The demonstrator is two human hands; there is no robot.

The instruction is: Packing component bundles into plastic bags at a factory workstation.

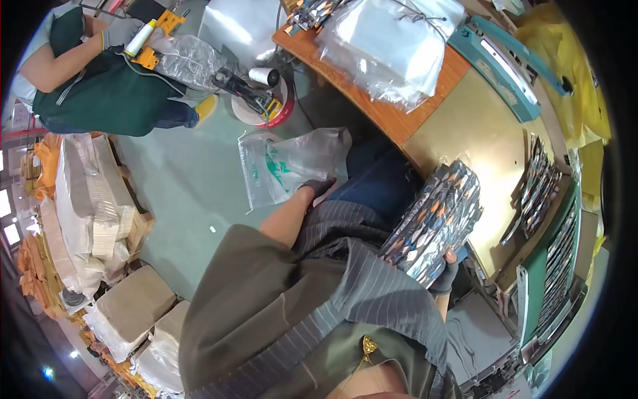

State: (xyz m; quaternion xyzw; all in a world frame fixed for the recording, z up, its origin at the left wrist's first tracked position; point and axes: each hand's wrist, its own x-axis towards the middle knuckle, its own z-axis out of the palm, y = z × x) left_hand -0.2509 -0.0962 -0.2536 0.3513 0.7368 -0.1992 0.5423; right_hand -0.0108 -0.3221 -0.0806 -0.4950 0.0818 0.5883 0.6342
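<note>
- This is looking like a small packing workshop.
- A teal heat sealer point(500, 63) is sitting at the far edge of a brass-coloured worktable point(465, 143).
- Clear plastic bags point(392, 40) are piling up on the wooden bench point(372, 110).
- Patterned foil packets point(541, 186) are lying in rows along the worktable's right edge.
- Wrapped bundles and cartons point(100, 219) are stacking up on the green floor point(186, 186), where another person point(93, 80) is sitting at work.
</note>
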